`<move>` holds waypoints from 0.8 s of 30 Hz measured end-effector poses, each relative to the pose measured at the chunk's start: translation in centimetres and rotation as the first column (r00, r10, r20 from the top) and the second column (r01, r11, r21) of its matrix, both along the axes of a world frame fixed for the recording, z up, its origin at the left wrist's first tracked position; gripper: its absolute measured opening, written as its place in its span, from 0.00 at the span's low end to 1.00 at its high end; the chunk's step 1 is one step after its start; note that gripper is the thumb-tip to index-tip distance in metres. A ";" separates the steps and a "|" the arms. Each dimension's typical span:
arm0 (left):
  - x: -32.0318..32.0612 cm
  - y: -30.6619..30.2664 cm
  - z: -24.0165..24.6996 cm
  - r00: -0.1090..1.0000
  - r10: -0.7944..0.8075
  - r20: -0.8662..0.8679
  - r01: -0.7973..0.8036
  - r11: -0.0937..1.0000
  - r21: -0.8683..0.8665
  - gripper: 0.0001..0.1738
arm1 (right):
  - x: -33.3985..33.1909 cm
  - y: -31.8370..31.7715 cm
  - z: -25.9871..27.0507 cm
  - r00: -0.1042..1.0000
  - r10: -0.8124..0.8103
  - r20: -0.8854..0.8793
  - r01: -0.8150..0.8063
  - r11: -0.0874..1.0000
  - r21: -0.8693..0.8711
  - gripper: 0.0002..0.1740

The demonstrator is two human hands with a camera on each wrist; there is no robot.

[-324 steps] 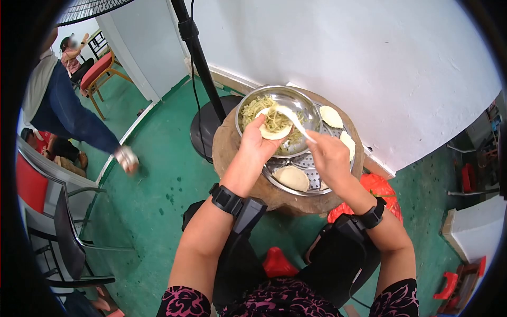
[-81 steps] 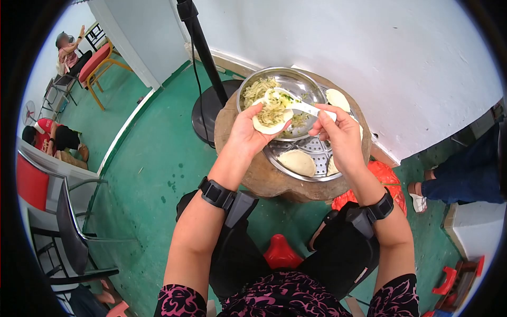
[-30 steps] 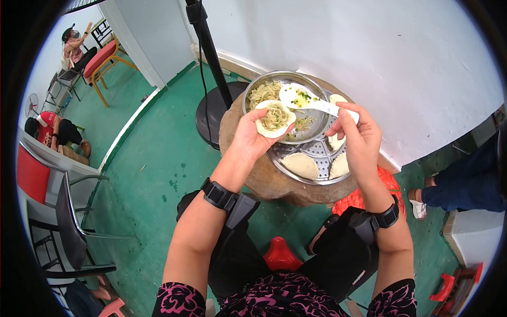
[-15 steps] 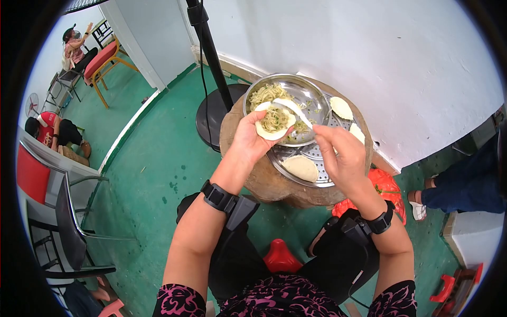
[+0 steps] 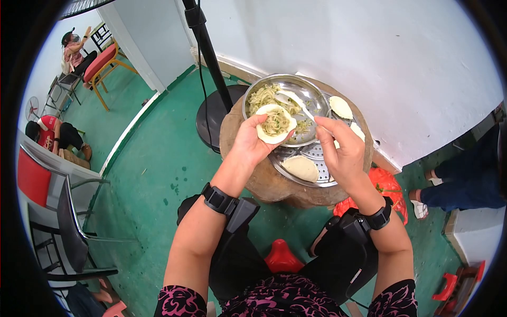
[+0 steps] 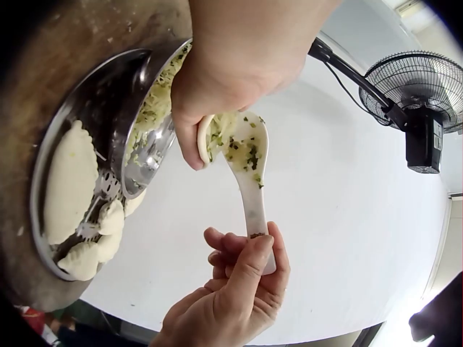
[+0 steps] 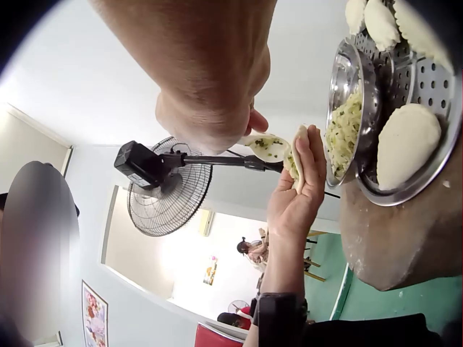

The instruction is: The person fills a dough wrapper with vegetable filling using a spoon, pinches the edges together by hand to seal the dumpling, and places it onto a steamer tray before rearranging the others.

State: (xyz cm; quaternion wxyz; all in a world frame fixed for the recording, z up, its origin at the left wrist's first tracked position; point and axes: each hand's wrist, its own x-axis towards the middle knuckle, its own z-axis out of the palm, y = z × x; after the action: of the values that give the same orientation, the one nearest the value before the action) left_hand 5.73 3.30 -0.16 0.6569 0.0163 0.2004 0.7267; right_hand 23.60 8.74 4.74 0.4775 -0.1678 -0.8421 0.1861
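Note:
My left hand (image 5: 251, 140) holds a round dough wrapper (image 5: 270, 139) on its fingers, thumb over the near side. Shredded pale-green filling (image 5: 276, 122) lies in the middle of the wrapper. My right hand (image 5: 344, 150) pinches the handle of a white soup spoon (image 5: 302, 106). In the left wrist view, the bowl of the spoon (image 6: 250, 148) is right beside the wrapper's edge, with bits of filling and chopped greens in it. Behind both hands sits a steel bowl (image 5: 316, 95) with more filling heaped at its left. Folded dumplings (image 5: 301, 169) lie on a perforated steel tray (image 5: 316, 152).
A wooden stump table (image 5: 253, 182) carries the bowl and tray, close to the white wall (image 5: 327, 37). A black fan pole (image 5: 209, 63) stands behind on the left. A red plastic bag (image 5: 388, 185) lies right of the stump. Chairs (image 5: 71, 227) stand at left.
The spoon, held back over the bowl a second ago, went to the wrapper and is now drawn slightly off its far edge. Someone walking at left earlier is gone; standing legs show at right.

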 end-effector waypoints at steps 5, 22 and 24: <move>0.0 -0.1 0.2 1.000 -0.024 -0.008 0.024 0.999 0.022 0.22 | -0.2 0.3 -0.8 0.999 0.011 0.038 -0.015 0.992 0.124 0.09; 0.0 0.0 -0.4 1.000 -0.014 -0.016 0.014 0.999 -0.044 0.22 | 0.9 0.7 -1.0 0.999 -0.039 0.012 0.038 0.997 0.060 0.07; 0.1 0.1 -0.2 0.999 -0.010 -0.038 0.007 0.997 -0.081 0.22 | 0.9 1.1 -0.8 0.993 -0.103 -0.052 0.092 0.979 -0.182 0.06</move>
State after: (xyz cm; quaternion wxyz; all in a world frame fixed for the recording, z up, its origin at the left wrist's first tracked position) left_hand 5.84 3.44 -0.31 0.6562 0.0044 0.2422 0.7146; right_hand 24.54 9.85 3.98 0.4944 -0.2456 -0.7978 0.2424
